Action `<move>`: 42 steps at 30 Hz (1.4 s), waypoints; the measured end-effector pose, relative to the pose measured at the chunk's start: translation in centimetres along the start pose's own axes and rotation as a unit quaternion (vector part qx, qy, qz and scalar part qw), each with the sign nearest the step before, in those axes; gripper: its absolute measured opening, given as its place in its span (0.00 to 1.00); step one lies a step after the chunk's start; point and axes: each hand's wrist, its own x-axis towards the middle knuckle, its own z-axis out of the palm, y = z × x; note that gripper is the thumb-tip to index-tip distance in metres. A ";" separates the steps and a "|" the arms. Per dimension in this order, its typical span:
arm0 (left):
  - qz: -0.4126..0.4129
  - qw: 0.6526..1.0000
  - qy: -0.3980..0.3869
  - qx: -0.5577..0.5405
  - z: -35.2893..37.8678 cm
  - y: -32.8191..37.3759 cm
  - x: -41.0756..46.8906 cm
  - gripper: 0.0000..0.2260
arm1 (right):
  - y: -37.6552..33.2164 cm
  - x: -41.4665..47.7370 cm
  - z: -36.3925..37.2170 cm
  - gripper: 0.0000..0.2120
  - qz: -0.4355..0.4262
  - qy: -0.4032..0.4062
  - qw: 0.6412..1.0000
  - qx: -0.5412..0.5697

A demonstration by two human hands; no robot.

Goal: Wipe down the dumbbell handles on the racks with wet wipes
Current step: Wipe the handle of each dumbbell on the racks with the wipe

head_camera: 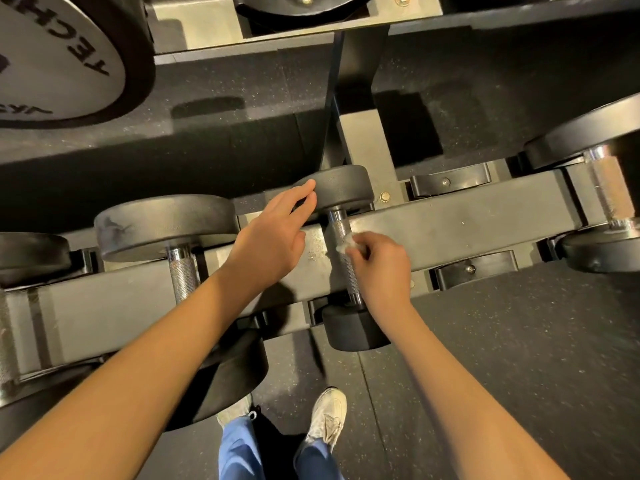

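My right hand point(381, 268) pinches the wet wipe point(344, 244) against the handle point(341, 268) of the small dumbbell point(353, 329), my left hand point(273, 233) lying open on its far head point(341, 188), and I judge a hard stroke could roll it off the rack point(467, 216).

Entry: you have one legible marking in view. On the white end plate point(52, 57) of the large dumbbell point(138, 46) at upper left, black capital letters read "TECH". They stand upside down from your side and follow the curve of the rim. The word runs off the left frame edge, so only these four letters show. Lower on the same plate, a second black fragment sits near the rim, cut by the edge; you cannot read it with certainty.
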 end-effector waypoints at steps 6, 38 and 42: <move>-0.012 1.000 -0.006 0.023 0.0 0.4 0.0 0.25 | -1.2 2.6 1.1 0.09 0.003 0.026 0.999 0.032; -0.246 0.879 -0.066 -0.404 3.5 5.8 -2.5 0.16 | 0.0 -3.0 -2.9 0.07 0.085 -0.112 0.976 0.164; -0.330 0.841 0.029 -0.428 3.9 6.3 -1.0 0.06 | 0.2 -2.9 -3.2 0.12 0.092 -0.101 0.968 0.210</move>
